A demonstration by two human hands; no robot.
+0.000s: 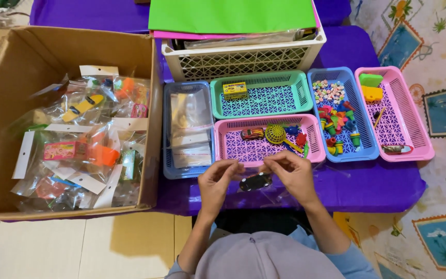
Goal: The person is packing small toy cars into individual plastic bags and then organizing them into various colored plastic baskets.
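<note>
My left hand [217,181] and my right hand [292,173] pinch the top corners of a clear plastic bag [256,187] above the purple table edge. A small black toy car [255,181] sits inside the bag, between my hands. Just beyond my fingers lies a pink basket [223,142] with a red toy car [253,134], a yellow round net toy [275,134] and other small toys.
A cardboard box [27,57] at the left holds several bagged toys. A blue basket [167,129] holds clear bags, a green basket [300,88] a yellow box, another blue basket [363,124] small colourful toys, and a pink basket [414,124] is at the right. A white crate [243,62] stands behind.
</note>
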